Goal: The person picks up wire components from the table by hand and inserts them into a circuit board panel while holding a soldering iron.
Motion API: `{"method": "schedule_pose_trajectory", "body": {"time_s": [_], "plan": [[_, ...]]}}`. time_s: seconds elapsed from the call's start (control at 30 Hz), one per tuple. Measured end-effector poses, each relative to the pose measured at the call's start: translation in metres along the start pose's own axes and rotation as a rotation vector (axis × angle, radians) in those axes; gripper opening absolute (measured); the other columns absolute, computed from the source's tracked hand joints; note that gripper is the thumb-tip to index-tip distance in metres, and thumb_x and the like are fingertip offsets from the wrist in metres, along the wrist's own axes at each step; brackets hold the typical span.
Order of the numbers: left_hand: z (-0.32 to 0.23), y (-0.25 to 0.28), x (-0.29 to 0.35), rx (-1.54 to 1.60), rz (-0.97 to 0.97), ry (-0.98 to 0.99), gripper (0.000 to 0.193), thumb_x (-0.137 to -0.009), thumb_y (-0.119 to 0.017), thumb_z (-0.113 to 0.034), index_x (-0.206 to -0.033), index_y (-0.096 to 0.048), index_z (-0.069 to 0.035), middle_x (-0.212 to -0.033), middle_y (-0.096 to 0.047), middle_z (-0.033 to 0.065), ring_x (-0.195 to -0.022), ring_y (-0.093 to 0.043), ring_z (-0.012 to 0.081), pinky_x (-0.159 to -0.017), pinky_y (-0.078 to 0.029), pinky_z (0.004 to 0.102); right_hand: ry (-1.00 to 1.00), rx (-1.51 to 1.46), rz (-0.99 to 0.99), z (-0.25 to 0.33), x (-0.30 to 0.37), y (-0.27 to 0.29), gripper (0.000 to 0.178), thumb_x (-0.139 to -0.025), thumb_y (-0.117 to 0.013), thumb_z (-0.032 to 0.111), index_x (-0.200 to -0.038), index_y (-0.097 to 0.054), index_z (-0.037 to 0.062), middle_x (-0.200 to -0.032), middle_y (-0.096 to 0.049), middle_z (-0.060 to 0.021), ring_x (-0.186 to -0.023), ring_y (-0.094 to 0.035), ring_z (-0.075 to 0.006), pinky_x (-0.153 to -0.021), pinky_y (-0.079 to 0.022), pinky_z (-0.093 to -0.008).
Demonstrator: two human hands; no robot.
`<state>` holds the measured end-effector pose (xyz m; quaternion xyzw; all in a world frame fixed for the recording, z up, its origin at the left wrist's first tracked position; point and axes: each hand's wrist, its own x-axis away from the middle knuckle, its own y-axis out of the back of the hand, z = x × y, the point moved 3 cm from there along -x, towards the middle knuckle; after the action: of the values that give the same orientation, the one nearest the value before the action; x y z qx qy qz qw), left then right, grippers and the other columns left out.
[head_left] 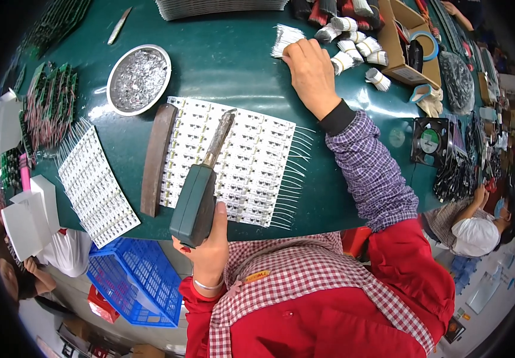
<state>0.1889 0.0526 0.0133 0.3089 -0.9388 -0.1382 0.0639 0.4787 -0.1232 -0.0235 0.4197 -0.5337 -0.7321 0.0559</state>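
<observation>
My left hand (211,253) is wrapped round the handle of a green soldering gun (193,200). Its metal barrel and dark tip slant up over a white circuit board panel (257,155), which has rows of small dark parts. Short white wires (293,173) stick out along the panel's right edge. At the far side of the table, the fingers of my right hand (312,73) are closed at the near edge of a loose pile of white wires (287,38); the fingertips are partly hidden. A dark flat bar (157,161) lies along the panel's left edge.
A metal bowl (111,89) of silvery scraps stands beyond the bar. Another wired panel (97,185) lies at left, near green boards (51,104). Banded wire bundles (353,51), a cardboard box (409,70) and a fan (429,141) are at right. A blue crate (135,280) stands below.
</observation>
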Motion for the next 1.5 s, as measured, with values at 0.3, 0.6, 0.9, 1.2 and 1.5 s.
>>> {"method": "schedule_pose_trajectory", "body": {"time_s": [0.3,0.6,0.9,1.2,1.5], "plan": [[0.002,0.000,0.000,0.016,-0.016,-0.014,0.036,-0.082,-0.075,0.004,-0.117,-0.065,0.006,-0.093,-0.068,0.0099,-0.061,-0.058,0.0087,-0.051,-0.044,0.0224,0.019,-0.202,-0.050,0.002,0.003,0.015,0.012,-0.081,-0.070,0.005,-0.091,-0.064,0.0051,-0.086,-0.057,-0.0079,-0.085,-0.056,-0.0279,-0.073,-0.047,-0.0387],[-0.008,-0.001,-0.004,0.084,-0.040,0.160,0.024,-0.082,-0.079,0.000,-0.104,-0.070,0.006,-0.094,-0.072,0.0088,-0.080,-0.067,0.0146,-0.072,-0.052,0.0276,0.015,-0.473,0.082,0.075,0.026,0.045,0.014,-0.078,-0.072,-0.004,-0.089,-0.064,0.0010,-0.085,-0.060,-0.0105,-0.080,-0.059,-0.0296,-0.068,-0.049,-0.0381],[-0.010,-0.004,-0.009,0.093,-0.005,0.186,0.023,-0.082,-0.079,-0.003,-0.102,-0.071,0.004,-0.092,-0.072,0.0069,-0.078,-0.066,0.0124,-0.072,-0.051,0.0275,0.019,-0.498,0.087,0.083,0.039,0.040,0.018,-0.072,-0.066,-0.005,-0.088,-0.068,0.0022,-0.080,-0.057,-0.0059,-0.077,-0.060,-0.0226,-0.064,-0.052,-0.0339],[-0.007,-0.009,-0.008,-0.029,0.031,0.106,0.020,-0.081,-0.080,-0.004,-0.099,-0.072,0.000,-0.093,-0.071,0.0052,-0.079,-0.065,0.0126,-0.074,-0.048,0.0274,0.010,-0.517,0.108,0.082,0.041,0.041,0.021,-0.072,-0.072,-0.008,-0.091,-0.070,0.0023,-0.081,-0.061,-0.0071,-0.073,-0.061,-0.0235,-0.062,-0.051,-0.0342],[-0.010,-0.013,-0.013,-0.031,0.057,0.050,0.024,-0.080,-0.081,-0.006,-0.100,-0.070,0.002,-0.094,-0.072,0.0060,-0.080,-0.066,0.0147,-0.076,-0.049,0.0315,0.015,-0.500,0.108,0.083,0.041,0.041,0.020,-0.071,-0.065,-0.006,-0.089,-0.067,0.0020,-0.082,-0.057,-0.0060,-0.079,-0.060,-0.0220,-0.065,-0.053,-0.0337]]}}
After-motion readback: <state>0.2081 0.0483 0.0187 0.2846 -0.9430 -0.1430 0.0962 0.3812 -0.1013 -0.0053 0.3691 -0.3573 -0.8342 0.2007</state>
